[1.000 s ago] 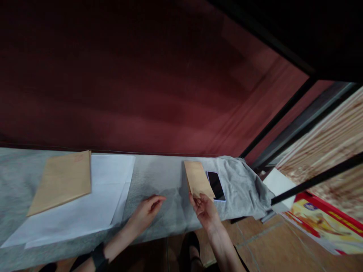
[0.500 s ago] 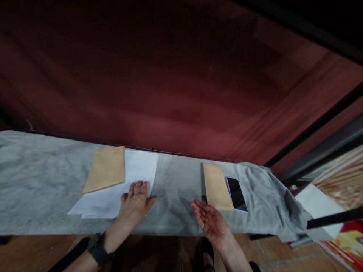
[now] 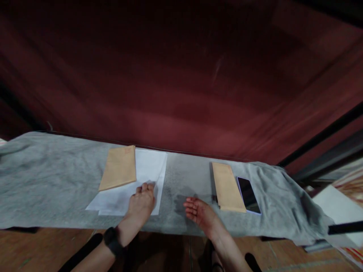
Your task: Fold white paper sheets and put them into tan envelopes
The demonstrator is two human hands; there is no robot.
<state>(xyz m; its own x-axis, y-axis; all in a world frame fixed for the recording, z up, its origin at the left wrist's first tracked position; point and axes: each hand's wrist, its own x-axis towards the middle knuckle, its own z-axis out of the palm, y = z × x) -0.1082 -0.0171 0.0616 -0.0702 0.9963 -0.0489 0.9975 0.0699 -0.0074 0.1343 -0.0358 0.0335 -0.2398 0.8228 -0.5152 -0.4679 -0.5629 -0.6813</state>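
Observation:
My left hand [image 3: 141, 203], with a dark watch on its wrist, rests on white paper sheets [image 3: 119, 200], fingers curled in near their right side. The fingers appear closed on the top sheet, though the fingertips are hidden. A pile of brown envelopes [image 3: 119, 168] overlaps the left part of the sheets. Palm turned inward, my right hand [image 3: 200, 215] hovers over the front of the grey cloth, fingers loosely bent and holding nothing. Another pile of brown envelopes [image 3: 228, 189] lies to the right of that hand.
A phone [image 3: 249, 195] with a lilac edge lies beside the right envelopes. Grey cloth [image 3: 56, 181] covers the long, narrow table. A dark red panel [image 3: 181, 94] rises behind it. Black metal bars [image 3: 326, 132] and a white board [image 3: 340, 207] stand at the right.
My left hand's fingers have gone from spread flat to curled on the paper. My right hand has moved left, away from the right envelopes. The camera view has shifted a little left.

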